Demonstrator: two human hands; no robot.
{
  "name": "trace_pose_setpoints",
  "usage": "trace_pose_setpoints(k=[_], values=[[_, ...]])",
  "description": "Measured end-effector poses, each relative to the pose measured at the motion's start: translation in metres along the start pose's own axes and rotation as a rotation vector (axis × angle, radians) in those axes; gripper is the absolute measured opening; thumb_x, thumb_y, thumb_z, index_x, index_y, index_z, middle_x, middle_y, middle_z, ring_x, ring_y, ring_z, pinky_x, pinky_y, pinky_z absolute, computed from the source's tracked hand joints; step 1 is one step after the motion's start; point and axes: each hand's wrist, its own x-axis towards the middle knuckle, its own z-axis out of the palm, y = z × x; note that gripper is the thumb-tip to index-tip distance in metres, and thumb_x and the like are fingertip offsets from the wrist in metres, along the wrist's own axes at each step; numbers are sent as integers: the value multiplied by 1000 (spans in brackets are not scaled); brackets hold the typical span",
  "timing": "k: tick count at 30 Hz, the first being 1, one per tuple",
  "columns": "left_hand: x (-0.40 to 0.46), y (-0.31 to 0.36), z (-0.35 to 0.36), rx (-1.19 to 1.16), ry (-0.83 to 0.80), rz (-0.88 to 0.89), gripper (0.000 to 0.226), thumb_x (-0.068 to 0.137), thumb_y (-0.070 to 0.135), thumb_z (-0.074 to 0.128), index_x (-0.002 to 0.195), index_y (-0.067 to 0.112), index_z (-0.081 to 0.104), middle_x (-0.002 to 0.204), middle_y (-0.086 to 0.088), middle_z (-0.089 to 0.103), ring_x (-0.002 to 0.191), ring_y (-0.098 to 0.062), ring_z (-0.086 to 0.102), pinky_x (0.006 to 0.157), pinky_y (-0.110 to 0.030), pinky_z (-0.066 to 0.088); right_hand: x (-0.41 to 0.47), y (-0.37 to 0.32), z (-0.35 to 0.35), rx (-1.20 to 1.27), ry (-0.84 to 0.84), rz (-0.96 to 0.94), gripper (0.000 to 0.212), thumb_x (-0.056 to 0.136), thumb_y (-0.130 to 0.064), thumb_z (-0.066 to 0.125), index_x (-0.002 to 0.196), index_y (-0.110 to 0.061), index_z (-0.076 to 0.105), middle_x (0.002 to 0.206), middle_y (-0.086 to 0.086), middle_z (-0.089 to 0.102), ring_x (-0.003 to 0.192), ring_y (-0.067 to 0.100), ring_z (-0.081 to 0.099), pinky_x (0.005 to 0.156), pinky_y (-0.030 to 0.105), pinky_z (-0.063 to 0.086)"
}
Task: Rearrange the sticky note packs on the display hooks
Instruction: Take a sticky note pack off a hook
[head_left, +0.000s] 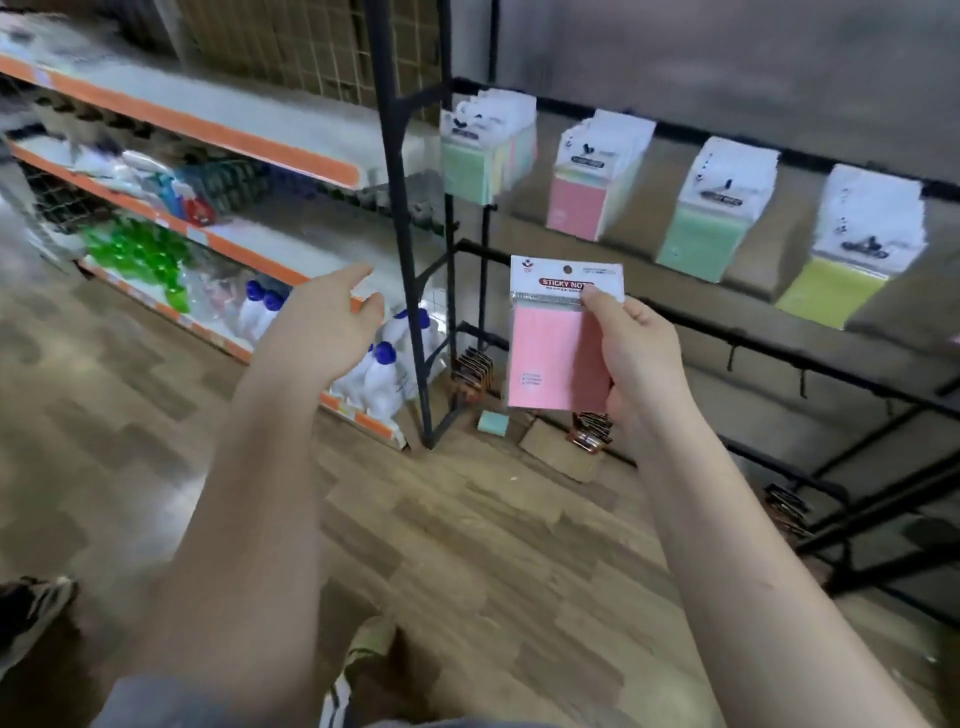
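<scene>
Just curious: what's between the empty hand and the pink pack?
Head view: only the rack's black upright post stands behind the gap between left hand and pink pack; nothing else.

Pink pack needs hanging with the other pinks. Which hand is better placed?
Right. The right hand already grips the pink pack, just below the pink stack on its hook. The left hand is empty, open and further left.

A glossy clear plastic sleeve with a white paper header wraps the pink sticky note pack (558, 338) at centre, before a matt black metal rack (400, 218) on wood-look flooring (467, 519).
</scene>
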Motion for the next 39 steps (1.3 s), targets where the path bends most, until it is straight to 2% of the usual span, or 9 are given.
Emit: trace_pose_setpoints(k=[2, 7, 11, 16, 24, 27, 31, 36, 39], values=[[30, -2, 3, 12, -33, 53, 46, 98, 31, 41, 143, 26, 38, 133, -4, 54, 86, -18, 53, 79, -28, 37, 13, 0, 11, 5, 55, -9, 22, 89, -27, 63, 68, -21, 67, 69, -11, 69, 69, 12, 60, 70, 28, 48], [112, -17, -5, 32, -81, 230, 46, 97, 31, 42, 142, 26, 39, 134, -5, 54, 87, -20, 53, 81, -28, 37, 46, -1, 65, 41, 198, -86, 26, 89, -29, 64, 64, -22, 67, 72, -7, 69, 75, 17, 59, 82, 42, 50], [179, -35, -25, 50, -149, 340, 45, 98, 31, 43, 143, 25, 39, 144, -6, 44, 123, -25, 47, 95, -30, 36, 69, -3, 121, 46, 332, -172, 24, 89, -29, 65, 65, -24, 67, 74, -3, 63, 76, 17, 53, 77, 41, 48], [235, -58, -39, 23, -181, 438, 44, 98, 29, 42, 142, 25, 40, 138, -7, 50, 111, -31, 54, 85, -32, 41, 92, -7, 177, 41, 412, -191, 29, 89, -32, 64, 60, -34, 70, 80, 5, 58, 76, 20, 50, 84, 60, 48], [299, -61, -26, -70, -244, 500, 45, 98, 27, 43, 143, 23, 38, 143, -3, 46, 130, -22, 42, 101, -32, 34, 133, -26, 205, 12, 548, -246, 25, 89, -33, 64, 81, -9, 66, 82, 25, 55, 74, 19, 48, 69, 36, 41], [318, -46, -14, -125, -272, 510, 47, 97, 33, 43, 143, 29, 36, 147, 1, 41, 133, -21, 38, 108, -37, 32, 155, -42, 204, -15, 584, -298, 39, 90, -35, 62, 96, 3, 60, 77, 7, 51, 73, 18, 46, 66, 32, 36], [342, -23, 8, -286, -282, 485, 49, 98, 34, 43, 145, 32, 31, 150, 6, 35, 134, -15, 36, 102, -26, 29, 185, -73, 205, -109, 603, -391, 26, 91, -37, 59, 77, -16, 62, 69, -4, 59, 69, 17, 54, 63, 31, 44], [376, 3, 24, -565, -299, 351, 45, 100, 27, 39, 145, 24, 34, 148, 4, 37, 134, -12, 36, 103, -23, 25, 219, -107, 208, -161, 570, -587, 29, 92, -30, 60, 84, -1, 63, 83, 30, 60, 69, 18, 47, 65, 32, 39], [395, 15, 28, -599, -281, 346, 44, 100, 27, 38, 144, 24, 35, 147, 4, 39, 133, -11, 37, 98, -20, 24, 236, -124, 212, -164, 540, -627, 21, 92, -32, 60, 80, -16, 66, 72, 6, 63, 67, 15, 55, 63, 32, 45]])
